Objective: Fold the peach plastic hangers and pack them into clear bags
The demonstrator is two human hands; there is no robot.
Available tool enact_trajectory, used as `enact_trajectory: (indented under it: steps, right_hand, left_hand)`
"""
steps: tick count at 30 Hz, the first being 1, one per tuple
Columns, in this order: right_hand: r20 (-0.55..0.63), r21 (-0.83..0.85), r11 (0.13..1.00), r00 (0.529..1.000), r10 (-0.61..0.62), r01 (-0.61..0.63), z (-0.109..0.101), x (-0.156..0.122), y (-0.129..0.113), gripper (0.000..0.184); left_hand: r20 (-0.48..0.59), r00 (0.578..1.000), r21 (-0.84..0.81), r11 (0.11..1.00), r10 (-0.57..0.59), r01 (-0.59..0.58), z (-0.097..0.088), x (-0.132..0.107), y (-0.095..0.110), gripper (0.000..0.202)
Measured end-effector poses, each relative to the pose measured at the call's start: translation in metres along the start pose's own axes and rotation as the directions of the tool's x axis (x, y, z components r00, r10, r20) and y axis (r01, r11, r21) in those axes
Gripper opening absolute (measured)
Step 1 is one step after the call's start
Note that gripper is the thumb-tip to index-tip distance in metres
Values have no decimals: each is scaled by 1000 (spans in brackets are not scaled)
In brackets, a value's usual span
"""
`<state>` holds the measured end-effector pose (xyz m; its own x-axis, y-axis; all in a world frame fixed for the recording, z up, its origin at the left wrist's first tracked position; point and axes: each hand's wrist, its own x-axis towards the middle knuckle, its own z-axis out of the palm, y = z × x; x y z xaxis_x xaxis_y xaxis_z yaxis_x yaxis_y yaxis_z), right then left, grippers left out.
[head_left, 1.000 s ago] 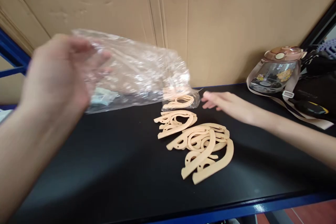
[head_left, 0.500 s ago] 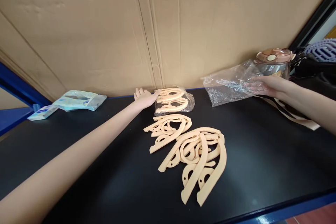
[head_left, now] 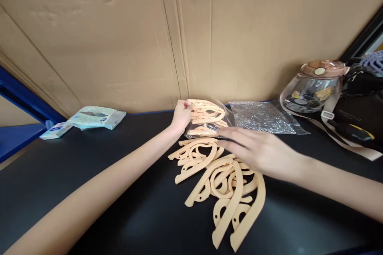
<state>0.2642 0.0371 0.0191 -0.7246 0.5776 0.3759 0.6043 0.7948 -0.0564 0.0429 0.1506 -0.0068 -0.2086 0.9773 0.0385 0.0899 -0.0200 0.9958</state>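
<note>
Several beige folding hangers lie in a line on the dark table. At its far end a hanger (head_left: 208, 116) lies tilted over a clear plastic bag (head_left: 228, 114). My left hand (head_left: 181, 117) pinches that hanger's left end between thumb and fingers. My right hand (head_left: 257, 149), slightly blurred, reaches in from the right with its fingers stretched toward the bag's near edge. It seems to hold nothing; whether the fingertips touch the bag I cannot tell. Nearer lie a folded hanger (head_left: 194, 158) and a stack of loose hangers (head_left: 236, 199), partly covered by my right hand.
Flat at the back lies another clear plastic bag (head_left: 260, 116). A strapped water bottle (head_left: 314, 87) and a black bag (head_left: 362, 107) stand at the right. Wipes packets (head_left: 97, 116) lie at the left. A cardboard wall (head_left: 119, 40) closes off the back.
My right hand has let go of the empty plastic bag at the right and moved left over the hangers. My left hand has closed on a hanger and raised it slightly.
</note>
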Motion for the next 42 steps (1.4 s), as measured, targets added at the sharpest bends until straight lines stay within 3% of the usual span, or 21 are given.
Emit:
enact_trajectory:
  steps: [1,3,5,6,9,11,12,14,16,18,23,29,31,34,37,40,42]
  right_hand:
    - [14,41,999,999,29,-29,8,8,-2,38]
    - [-47,108,954,957,286,-280,16,22,11,31]
    - [-156,357,804,818,554,-476,17,32,36,17]
    - [-159,411,769,791,590,-491,16,35,48,16]
    - [-78,540,692,790,609,-480,9,42,69,25]
    - [15,657,600,803,595,-457,5,46,67,36]
    - [86,740,505,806,585,-445,3,48,62,37]
    - [266,872,221,802,536,-437,0,50,52,37]
    - [405,900,-39,798,446,-434,-3,52,41,39]
    - [450,891,-136,808,380,-432,-4,52,32,40]
    - [434,900,-196,848,303,-390,2,51,11,31]
    - [463,874,-301,842,277,-382,14,49,-11,28]
    - [466,875,-299,827,313,-380,16,50,-17,28]
    - [507,862,-250,769,388,-442,21,51,-24,29]
    - [544,837,-210,732,411,-504,23,48,-27,39]
    - [528,846,-193,729,436,-497,19,38,-26,47]
    - [522,845,-181,703,483,-504,15,28,-23,49]
  left_hand:
    - [-5,1000,-18,1000,7,-7,0,-3,3,35]
    - [-14,1000,-64,998,13,-14,-3,-8,8,36]
    - [-15,1000,-122,993,1,-3,-8,-13,15,33]
    - [-10,1000,-153,988,-11,10,-10,-16,20,27]
    - [33,998,-241,969,-52,58,-18,-28,34,6]
    - [77,995,-280,956,-68,87,-23,-37,42,14]
    - [99,992,-291,952,-74,100,-25,-42,46,16]
    - [140,985,-296,946,-96,134,-31,-52,50,16]
    - [169,977,-288,941,-133,178,-39,-59,53,15]
    - [179,968,-274,936,-178,222,-48,-63,53,15]
    - [156,956,-239,930,-247,279,-66,-73,47,21]
    - [82,960,-241,930,-266,278,-82,-90,32,28]
    - [74,960,-242,929,-271,281,-85,-96,32,28]
    - [123,949,-230,922,-289,311,-85,-103,36,21]
    - [150,936,-203,917,-318,344,-90,-106,43,16]
    - [12,945,-150,933,-328,326,-117,-100,59,19]
    - [-193,952,-82,971,-238,226,-146,-90,81,16]
